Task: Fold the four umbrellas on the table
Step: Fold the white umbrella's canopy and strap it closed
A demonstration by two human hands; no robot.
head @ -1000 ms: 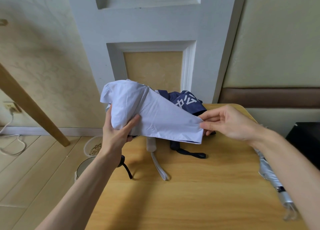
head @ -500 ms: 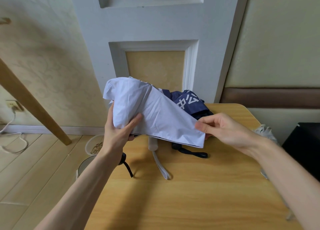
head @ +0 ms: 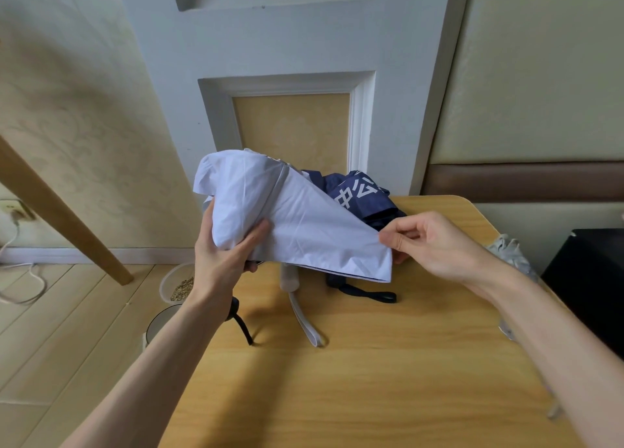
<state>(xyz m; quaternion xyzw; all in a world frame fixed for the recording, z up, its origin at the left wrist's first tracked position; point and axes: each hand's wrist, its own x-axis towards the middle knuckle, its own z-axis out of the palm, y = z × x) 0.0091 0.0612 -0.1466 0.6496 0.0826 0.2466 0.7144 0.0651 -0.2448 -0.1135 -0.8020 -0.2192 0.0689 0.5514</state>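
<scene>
The left grip [head: 224,262] is wrapped round the bunched end of a white umbrella [head: 304,231], fingers behind the cloth and thumb pressed across the front. The right grip [head: 435,245] pinches the far corner of the same cloth between thumb and fingertips, so the panel is stretched between the two. The umbrella is held up just above the back of the wooden surface [head: 337,397], not resting on it.

Behind it a navy umbrella [head: 361,194] with white lettering lies in a heap against the wall, its black strap [head: 368,294] trailing forward. A pale handle [head: 289,279] pokes out under the white cloth, with a white strap [head: 307,326] looped on the wood. A thin black cord [head: 242,324] hangs by the left wrist; I can't tell what it belongs to. At the right edge, a crumpled grey umbrella [head: 510,250] is mostly hidden by the right forearm.

On the floor to the left sits a clear tub [head: 169,280] holding a layer of what looks like seed or grain [head: 184,287]. Just in front of it is a round pot [head: 158,326]; its inside is dark.
</scene>
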